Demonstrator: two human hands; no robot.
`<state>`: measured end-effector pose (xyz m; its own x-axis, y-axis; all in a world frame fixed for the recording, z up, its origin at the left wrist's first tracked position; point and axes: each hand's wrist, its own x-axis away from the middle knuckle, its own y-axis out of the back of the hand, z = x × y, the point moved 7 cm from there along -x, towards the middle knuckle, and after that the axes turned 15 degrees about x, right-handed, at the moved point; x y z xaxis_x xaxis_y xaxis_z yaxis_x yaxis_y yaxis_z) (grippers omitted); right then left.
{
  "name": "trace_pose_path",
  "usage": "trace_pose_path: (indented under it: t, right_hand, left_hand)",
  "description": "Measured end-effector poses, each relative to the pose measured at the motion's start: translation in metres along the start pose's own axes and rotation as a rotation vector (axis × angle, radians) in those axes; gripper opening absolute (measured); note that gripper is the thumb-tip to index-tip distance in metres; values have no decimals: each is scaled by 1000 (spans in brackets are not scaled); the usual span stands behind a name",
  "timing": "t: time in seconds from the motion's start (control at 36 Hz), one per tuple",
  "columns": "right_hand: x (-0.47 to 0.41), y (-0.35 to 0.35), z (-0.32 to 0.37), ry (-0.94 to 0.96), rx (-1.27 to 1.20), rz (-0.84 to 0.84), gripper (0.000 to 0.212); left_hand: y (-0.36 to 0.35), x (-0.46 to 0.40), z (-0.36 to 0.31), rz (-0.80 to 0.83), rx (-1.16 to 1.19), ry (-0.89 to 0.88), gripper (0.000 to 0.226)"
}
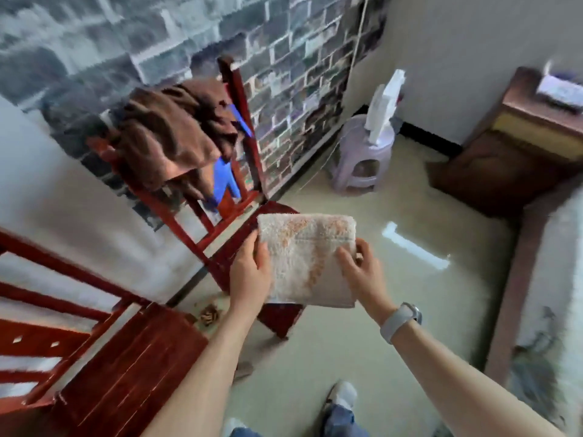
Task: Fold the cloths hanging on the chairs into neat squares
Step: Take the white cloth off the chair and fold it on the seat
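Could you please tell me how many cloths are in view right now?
2, possibly more: a folded pale cloth gripped between both hands, and a brown cloth draped over the far red chair's back. Something blue beneath it may be another.

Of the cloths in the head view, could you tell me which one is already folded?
The pale cream towel with orange flecks, held flat as a rectangle by both hands; the brown cloth hangs crumpled over the red wooden chair.

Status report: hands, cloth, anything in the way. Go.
Left hand and right hand both grip the folded white cloth, held above the far chair's seat. Brown cloth hangs unfolded on the chair back. Nothing blocking.
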<state>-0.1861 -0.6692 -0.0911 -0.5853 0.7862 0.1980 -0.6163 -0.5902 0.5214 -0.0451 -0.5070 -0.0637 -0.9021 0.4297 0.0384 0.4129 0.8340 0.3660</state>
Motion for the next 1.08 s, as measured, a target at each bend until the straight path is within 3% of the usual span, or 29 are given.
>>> trace_pose_path:
  t: [0.22,0.44,0.92,1.08]
  right_hand:
    - [-55,210,-20,46,13,-357,25]
    - [-96,355,-69,-31,17,-596,26]
    - [-342,592,-120,-151,-12,-754,24]
    - [-413,665,-143,-172,-25,-827,12]
  left_hand:
    - [-179,-18,-148,224,58,-247,42]
    - [-335,-35,-237,371,104,-392,38]
    - [-661,-194,-411,589,147,-549,33]
    - [-765,-231,-459,678,154,-550,32]
